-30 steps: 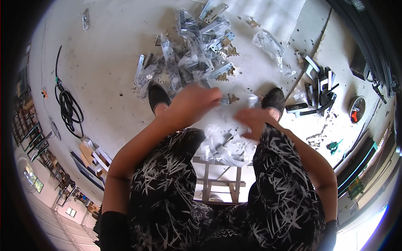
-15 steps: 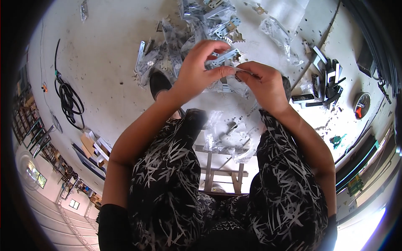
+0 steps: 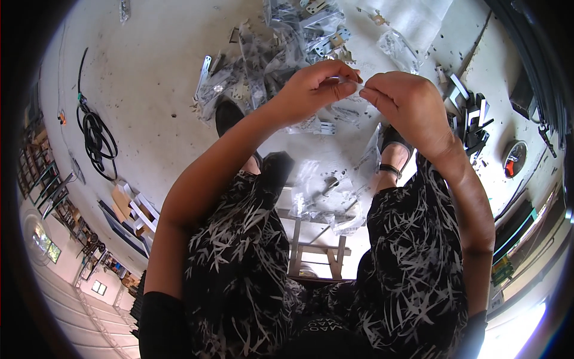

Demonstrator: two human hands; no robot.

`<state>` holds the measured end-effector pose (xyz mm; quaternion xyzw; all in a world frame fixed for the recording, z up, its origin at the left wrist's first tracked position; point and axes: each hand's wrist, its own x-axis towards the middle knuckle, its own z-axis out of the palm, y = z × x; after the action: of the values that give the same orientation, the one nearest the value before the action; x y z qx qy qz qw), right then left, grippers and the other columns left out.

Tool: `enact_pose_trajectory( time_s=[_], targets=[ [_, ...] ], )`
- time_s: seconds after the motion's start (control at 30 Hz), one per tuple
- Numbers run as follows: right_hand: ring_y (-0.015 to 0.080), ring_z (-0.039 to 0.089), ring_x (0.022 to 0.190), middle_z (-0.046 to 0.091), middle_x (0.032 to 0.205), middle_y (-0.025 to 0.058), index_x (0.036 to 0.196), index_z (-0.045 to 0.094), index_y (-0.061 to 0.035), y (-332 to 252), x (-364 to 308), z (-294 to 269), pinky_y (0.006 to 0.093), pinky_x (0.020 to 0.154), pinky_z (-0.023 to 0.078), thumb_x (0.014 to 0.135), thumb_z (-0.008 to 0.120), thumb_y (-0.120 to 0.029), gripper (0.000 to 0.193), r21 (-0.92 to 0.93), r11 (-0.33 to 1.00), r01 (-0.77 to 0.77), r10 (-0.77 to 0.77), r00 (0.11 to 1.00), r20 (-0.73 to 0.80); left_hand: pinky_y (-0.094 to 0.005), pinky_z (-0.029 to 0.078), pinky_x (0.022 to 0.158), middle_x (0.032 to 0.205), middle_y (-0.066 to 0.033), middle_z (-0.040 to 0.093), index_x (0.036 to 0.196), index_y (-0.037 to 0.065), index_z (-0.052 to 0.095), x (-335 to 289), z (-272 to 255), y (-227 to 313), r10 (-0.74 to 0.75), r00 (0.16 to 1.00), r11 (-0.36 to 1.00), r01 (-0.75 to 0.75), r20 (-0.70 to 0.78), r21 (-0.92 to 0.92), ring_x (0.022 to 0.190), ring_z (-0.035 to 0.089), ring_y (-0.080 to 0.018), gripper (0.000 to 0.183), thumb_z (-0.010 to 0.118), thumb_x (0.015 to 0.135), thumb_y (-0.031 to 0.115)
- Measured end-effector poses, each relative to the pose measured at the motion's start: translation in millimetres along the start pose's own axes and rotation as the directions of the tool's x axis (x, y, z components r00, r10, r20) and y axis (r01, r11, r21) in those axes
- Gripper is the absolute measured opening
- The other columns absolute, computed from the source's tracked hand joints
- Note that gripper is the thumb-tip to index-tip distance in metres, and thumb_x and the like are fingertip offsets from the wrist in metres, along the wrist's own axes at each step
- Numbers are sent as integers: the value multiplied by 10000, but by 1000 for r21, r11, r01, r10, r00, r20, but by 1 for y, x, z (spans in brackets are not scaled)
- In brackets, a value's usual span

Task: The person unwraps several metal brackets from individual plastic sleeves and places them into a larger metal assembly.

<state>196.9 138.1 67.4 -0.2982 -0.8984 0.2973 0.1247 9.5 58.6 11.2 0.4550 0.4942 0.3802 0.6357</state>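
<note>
My left hand [image 3: 314,93] and my right hand [image 3: 415,107] meet above the floor, both closed with fingertips pinched. Between them is a thin, clear piece of plastic bag [image 3: 358,87], gripped by thumb and fingers on each side. Most of that piece is hidden by the fingers, so I cannot tell what it holds. Beyond my left hand spreads a heap of clear plastic bags [image 3: 287,51] with metal brackets among them. Below the hands lies a small metal part [image 3: 327,128] beside more clear plastic.
Black and silver metal pieces [image 3: 472,116] lie in a pile on the right, near a round bowl [image 3: 515,158] with something orange inside. A coiled black cable [image 3: 98,143] rests at left. Clear bags [image 3: 320,191] lie between my legs, above a wooden frame [image 3: 317,251].
Both hands have moved to the right, the right one farther and turned over more at the wrist. The plastic stays pinched between them. My right foot now shows below the right hand.
</note>
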Motion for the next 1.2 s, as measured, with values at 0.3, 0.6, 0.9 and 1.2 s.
enact_pose_trajectory(
  time_s=[0.3,0.6,0.9,1.2],
  targets=[
    [278,563,542,570,580,98,636,587,-35,6,8,12,385,502,448,774,617,-175,199,216,976,-17,-8,994,113,-238,412,742,829,9,581,947,37,588,1,8,3,-121,992,978,115,-23,-175,815,514,-69,166,565,915,198],
    [291,596,555,576,573,104,593,605,-77,-60,-51,62,406,477,463,652,602,-161,102,263,913,312,-399,816,417,-285,422,679,720,-21,488,797,74,493,-4,-22,-10,-389,909,621,138,-150,-772,681,478,-145,156,502,929,156],
    [217,541,514,483,534,25,596,493,-116,-95,-34,-1,361,449,423,727,602,-235,208,457,834,308,-478,817,322,-276,400,611,721,15,447,804,111,472,-19,-37,-7,-420,902,515,329,102,-792,671,449,-130,189,482,945,237],
    [199,531,521,474,556,11,589,485,-123,-98,-41,3,352,450,423,719,611,-227,209,478,830,289,-483,802,353,-297,411,685,746,13,455,828,101,488,-27,-56,-10,-506,853,390,92,-130,-916,685,448,-128,196,516,935,262]
  ],
)
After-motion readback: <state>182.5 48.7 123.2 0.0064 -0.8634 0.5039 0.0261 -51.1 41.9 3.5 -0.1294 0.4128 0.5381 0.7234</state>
